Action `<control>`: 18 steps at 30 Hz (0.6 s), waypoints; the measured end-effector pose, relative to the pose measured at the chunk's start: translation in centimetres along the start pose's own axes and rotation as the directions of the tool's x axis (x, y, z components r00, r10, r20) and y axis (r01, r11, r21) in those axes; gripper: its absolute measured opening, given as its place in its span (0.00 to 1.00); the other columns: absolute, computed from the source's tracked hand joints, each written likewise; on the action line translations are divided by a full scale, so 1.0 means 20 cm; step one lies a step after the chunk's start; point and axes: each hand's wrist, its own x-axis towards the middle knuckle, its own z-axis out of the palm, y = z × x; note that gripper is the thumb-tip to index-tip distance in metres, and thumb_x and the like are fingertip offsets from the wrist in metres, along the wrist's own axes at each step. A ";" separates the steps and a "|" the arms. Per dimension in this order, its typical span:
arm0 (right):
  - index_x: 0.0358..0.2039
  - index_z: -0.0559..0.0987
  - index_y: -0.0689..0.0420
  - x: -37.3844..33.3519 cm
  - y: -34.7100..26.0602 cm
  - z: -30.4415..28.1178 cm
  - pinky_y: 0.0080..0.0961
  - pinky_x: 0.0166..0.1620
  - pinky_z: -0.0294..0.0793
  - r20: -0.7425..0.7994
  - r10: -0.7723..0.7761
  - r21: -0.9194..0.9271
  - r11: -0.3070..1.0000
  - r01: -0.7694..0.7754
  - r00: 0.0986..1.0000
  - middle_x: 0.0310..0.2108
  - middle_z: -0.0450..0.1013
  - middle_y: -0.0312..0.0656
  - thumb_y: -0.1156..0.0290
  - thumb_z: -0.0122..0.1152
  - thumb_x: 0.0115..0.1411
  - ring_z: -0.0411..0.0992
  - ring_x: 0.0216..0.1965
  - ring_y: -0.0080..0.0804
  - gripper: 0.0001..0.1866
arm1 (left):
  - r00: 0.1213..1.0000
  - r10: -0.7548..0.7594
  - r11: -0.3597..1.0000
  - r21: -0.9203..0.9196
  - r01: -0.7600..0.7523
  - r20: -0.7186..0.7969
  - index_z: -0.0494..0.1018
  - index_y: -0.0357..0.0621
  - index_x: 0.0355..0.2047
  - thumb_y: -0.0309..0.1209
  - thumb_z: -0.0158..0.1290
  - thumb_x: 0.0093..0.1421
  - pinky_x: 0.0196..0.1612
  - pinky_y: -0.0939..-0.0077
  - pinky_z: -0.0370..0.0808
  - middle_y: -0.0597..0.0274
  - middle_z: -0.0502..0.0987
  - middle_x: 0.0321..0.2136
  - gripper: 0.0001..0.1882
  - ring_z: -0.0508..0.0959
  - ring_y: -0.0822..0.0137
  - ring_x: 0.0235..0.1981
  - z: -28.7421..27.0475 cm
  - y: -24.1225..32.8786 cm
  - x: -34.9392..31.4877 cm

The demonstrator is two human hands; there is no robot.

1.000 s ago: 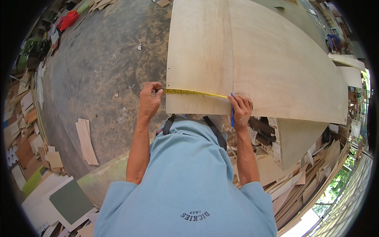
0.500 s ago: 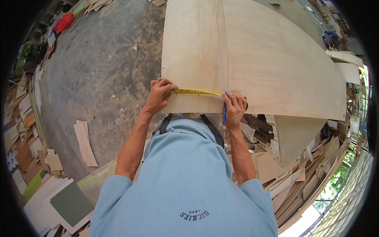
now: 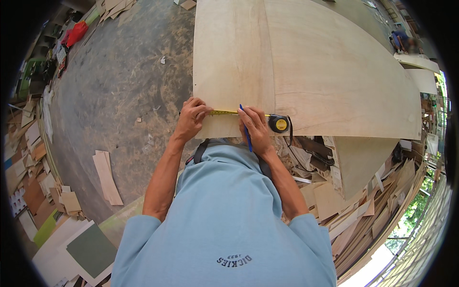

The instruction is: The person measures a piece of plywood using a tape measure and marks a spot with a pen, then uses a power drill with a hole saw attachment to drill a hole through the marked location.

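Note:
A large pale plywood sheet (image 3: pixel 330 71) lies in front of me. My left hand (image 3: pixel 190 120) is closed at its left edge, pinching the end of the yellow tape measure blade (image 3: pixel 224 113). The blade runs right across the sheet, close to its near edge. My right hand (image 3: pixel 256 128) is closed around a slim blue pen (image 3: pixel 247 137), whose upper end rests by the blade, and its fingers lie over the tape. Just right of that hand, the black and yellow tape measure case (image 3: pixel 278 124) sits on the sheet with a black strap hanging over the near edge.
Below the sheet at right are stacked wood offcuts (image 3: pixel 377 210) and a leaning board (image 3: pixel 358 165). Thin wood strips (image 3: pixel 107 178) lie on the stained floor (image 3: pixel 119 95) at left. Scrap panels (image 3: pixel 36 191) pile up at far left. A blurred person (image 3: pixel 403 40) is at the far right.
My right hand has slid left along the blade with the pen, off the tape measure case, which now shows on the sheet. My left hand stays at the left edge.

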 end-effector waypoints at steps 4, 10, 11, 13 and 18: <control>0.60 0.79 0.61 0.02 -0.03 0.01 0.42 0.55 0.78 -0.036 -0.036 0.010 0.999 0.036 0.999 0.51 0.78 0.48 0.83 0.68 0.58 0.76 0.54 0.49 0.27 | 1.000 -0.018 0.999 -0.029 0.018 -0.001 0.86 0.42 0.39 0.12 0.61 0.54 0.47 0.64 0.74 0.59 0.78 0.34 0.15 0.76 0.56 0.41 -0.01 0.00 0.00; 0.56 0.79 0.63 -0.03 -0.05 0.05 0.38 0.45 0.81 0.033 0.107 0.239 0.965 -0.111 0.994 0.45 0.80 0.51 0.77 0.65 0.67 0.80 0.43 0.49 0.17 | 0.999 -0.041 0.997 -0.065 0.041 -0.001 0.86 0.41 0.41 0.10 0.60 0.54 0.44 0.66 0.76 0.59 0.78 0.34 0.17 0.76 0.58 0.41 -0.01 0.00 0.00; 0.55 0.79 0.63 -0.05 -0.04 0.05 0.38 0.43 0.81 0.053 0.186 0.291 0.937 -0.194 0.981 0.44 0.80 0.52 0.76 0.64 0.68 0.80 0.41 0.49 0.16 | 0.999 -0.040 0.997 -0.069 0.040 -0.002 0.86 0.41 0.41 0.10 0.60 0.55 0.44 0.66 0.76 0.59 0.77 0.34 0.17 0.76 0.58 0.41 0.00 0.00 0.00; 0.53 0.80 0.64 -0.04 -0.04 0.06 0.35 0.40 0.80 0.054 0.263 0.353 0.897 -0.265 0.963 0.41 0.79 0.51 0.73 0.61 0.71 0.79 0.36 0.44 0.13 | 0.999 -0.037 0.998 -0.056 0.037 -0.003 0.86 0.41 0.41 0.10 0.60 0.55 0.44 0.66 0.76 0.59 0.78 0.34 0.17 0.76 0.58 0.41 0.00 -0.01 -0.01; 0.48 0.82 0.63 -0.03 -0.03 0.07 0.29 0.34 0.77 0.008 0.297 0.402 0.873 -0.275 0.955 0.35 0.78 0.46 0.72 0.58 0.73 0.75 0.28 0.32 0.10 | 0.999 -0.041 0.997 -0.065 0.041 -0.002 0.86 0.42 0.41 0.10 0.60 0.55 0.43 0.66 0.76 0.58 0.78 0.35 0.18 0.76 0.57 0.41 0.00 -0.01 -0.02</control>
